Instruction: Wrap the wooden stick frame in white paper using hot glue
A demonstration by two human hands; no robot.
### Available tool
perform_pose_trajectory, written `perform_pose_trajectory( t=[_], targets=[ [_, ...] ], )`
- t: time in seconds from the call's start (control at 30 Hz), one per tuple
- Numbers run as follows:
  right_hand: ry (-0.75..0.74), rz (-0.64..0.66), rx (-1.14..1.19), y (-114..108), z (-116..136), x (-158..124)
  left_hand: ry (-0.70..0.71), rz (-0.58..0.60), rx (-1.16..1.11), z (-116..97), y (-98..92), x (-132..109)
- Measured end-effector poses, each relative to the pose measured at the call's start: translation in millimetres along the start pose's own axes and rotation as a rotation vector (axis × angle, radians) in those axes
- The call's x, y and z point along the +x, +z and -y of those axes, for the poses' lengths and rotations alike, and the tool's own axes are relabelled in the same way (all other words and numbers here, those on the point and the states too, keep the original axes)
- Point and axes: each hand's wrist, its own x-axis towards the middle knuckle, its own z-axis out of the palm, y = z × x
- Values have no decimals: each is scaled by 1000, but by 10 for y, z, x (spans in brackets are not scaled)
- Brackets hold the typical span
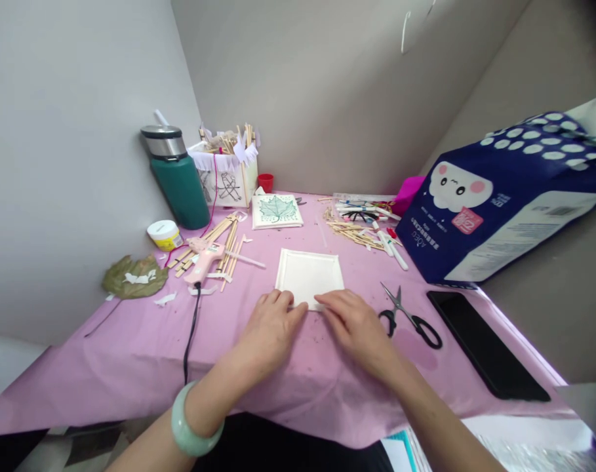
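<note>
A white square panel (310, 275) with a raised, folded-looking rim lies flat on the pink cloth in front of me. At its near left corner, my left hand (271, 324) has curled fingers and the thumb pressed on the edge. My right hand (354, 328) holds the near right part of that edge between thumb and fingers. Both thumbs lie close together at the near side, and the fingertips partly cover the rim. Just right of my right hand rest black-handled scissors (400, 314), blades slightly apart. Behind the panel is a similar white square with a green leaf print (277, 211).
A pink glue gun (205, 262) with a black cord lies left, among wooden sticks (231, 252). A dry leaf (135, 276), yellow-white jar (164, 235) and green tumbler (177, 183) stand further left. Right are a phone (487, 344), pens (390, 246) and a large blue bag (504, 203).
</note>
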Motion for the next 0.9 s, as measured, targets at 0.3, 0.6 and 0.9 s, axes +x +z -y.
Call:
perform_pose_trajectory(
  t=[0.3,0.6,0.9],
  targets=[
    [-30,-10,-96,159,78,-110,-37,31,18,-43,-51,80],
    [43,-165,-109,-167,-136,-301,65,21,-18,-203,-34,123],
    [-2,-112,-392,187,85,-285,75,29,3,-253,91,239]
  ],
)
